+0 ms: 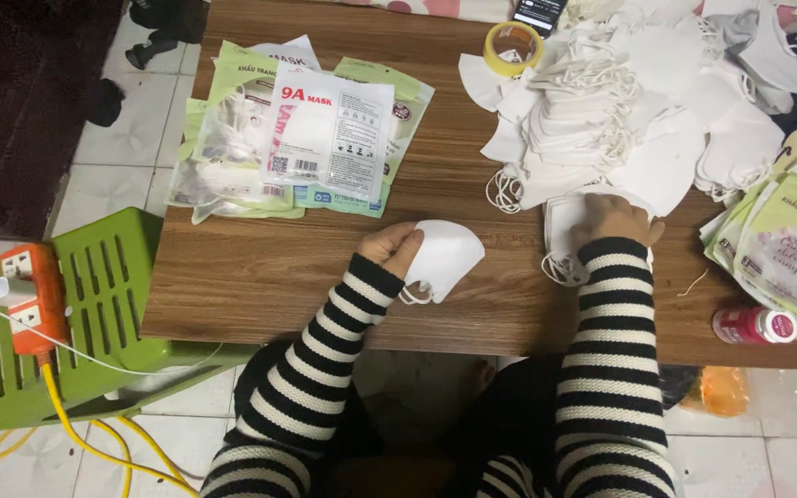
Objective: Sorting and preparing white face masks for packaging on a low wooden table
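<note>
Wooden table (260, 267) (packets (325, 138) left, mask pile (638, 111) right)

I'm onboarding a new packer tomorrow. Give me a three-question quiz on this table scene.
1. True or false: the left hand holds a folded white mask.
2. The right hand rests on: A) tape roll, B) small stack of white masks, C) red-capped bottle?
3. What lies nearest the table's left edge?

Key: 1 true. 2 B. 3 Packaged masks in printed bags.
</note>
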